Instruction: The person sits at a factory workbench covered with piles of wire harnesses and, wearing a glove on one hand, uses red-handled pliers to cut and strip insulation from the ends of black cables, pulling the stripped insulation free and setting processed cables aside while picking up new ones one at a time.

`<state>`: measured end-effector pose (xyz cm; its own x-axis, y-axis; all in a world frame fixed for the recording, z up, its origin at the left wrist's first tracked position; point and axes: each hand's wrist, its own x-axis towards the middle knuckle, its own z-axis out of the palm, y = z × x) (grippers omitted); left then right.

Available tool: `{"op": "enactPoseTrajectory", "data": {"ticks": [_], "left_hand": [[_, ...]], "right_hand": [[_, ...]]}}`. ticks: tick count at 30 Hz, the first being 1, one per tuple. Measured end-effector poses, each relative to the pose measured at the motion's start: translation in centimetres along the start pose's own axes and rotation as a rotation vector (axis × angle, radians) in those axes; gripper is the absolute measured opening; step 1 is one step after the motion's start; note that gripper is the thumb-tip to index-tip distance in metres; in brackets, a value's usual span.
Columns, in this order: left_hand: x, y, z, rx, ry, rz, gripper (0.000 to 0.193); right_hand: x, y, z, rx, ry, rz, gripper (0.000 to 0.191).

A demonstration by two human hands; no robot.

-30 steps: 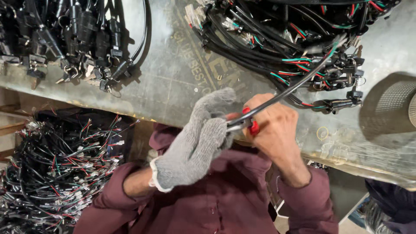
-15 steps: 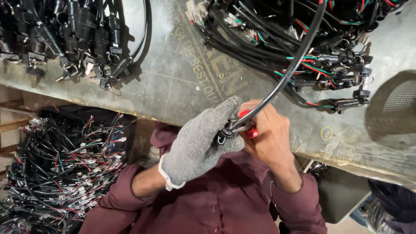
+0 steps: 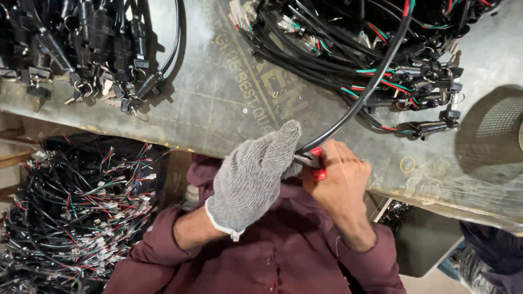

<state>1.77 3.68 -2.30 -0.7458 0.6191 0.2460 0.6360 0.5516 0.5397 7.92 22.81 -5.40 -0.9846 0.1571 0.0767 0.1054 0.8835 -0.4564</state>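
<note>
A thick black cable [image 3: 364, 95] is pinched by the left hand [image 3: 253, 177], in a grey knitted glove, above the grey metal table [image 3: 218, 103]. Red-handled pliers [image 3: 315, 165] are clenched in the bare right hand [image 3: 339, 182], at the cable's end.

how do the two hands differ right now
The left hand wears a grey knit glove; the right hand is bare. The left hand pinches the black cable near its end, while the right hand closes round a red-handled tool at that end. Both meet at the edge of the metal table, above the maroon shirt.
</note>
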Motion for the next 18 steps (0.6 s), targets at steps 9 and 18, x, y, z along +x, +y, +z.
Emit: {"op": "enactPoseTrajectory", "data": {"ticks": [9, 18], "left_hand": [[0.9, -0.5, -1.4, 0.0, -0.021, 0.07, 0.074], [1.6, -0.6, -2.0, 0.137, -0.009, 0.158, 0.067]], "right_hand": [[-0.9, -1.7, 0.6, 0.206, -0.011, 0.048, 0.037], [-0.2, -1.6, 0.9, 0.221, 0.051, -0.004, 0.034]]}}
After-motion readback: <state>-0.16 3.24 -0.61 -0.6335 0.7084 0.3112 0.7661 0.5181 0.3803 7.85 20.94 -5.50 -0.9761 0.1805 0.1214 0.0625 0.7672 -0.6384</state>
